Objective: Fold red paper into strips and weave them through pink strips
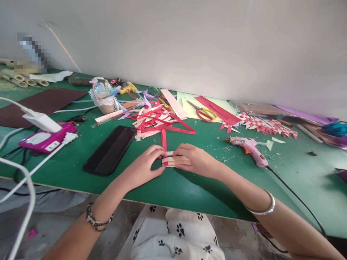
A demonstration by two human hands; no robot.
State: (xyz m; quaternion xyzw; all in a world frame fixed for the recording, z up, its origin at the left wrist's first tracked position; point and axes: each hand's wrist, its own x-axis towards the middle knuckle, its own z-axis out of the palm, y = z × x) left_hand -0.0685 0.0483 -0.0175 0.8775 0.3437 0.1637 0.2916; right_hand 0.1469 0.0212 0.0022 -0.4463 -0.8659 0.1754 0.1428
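My left hand [146,164] and my right hand [193,159] meet over a small bunch of pink and red paper strips [173,161] lying on the green table [189,187]. Both hands pinch the strips with curled fingers, the left at the left end, the right lying over the right part. One red strip [163,140] runs from the bunch away from me toward a loose pile of red and pink strips [157,121].
A black phone [110,150] lies left of my hands. A pink glue gun [251,147] with its cable lies to the right. Scissors [204,112], a woven red-white band [267,125], a pink power strip [47,139] and a small basket [104,95] stand farther back.
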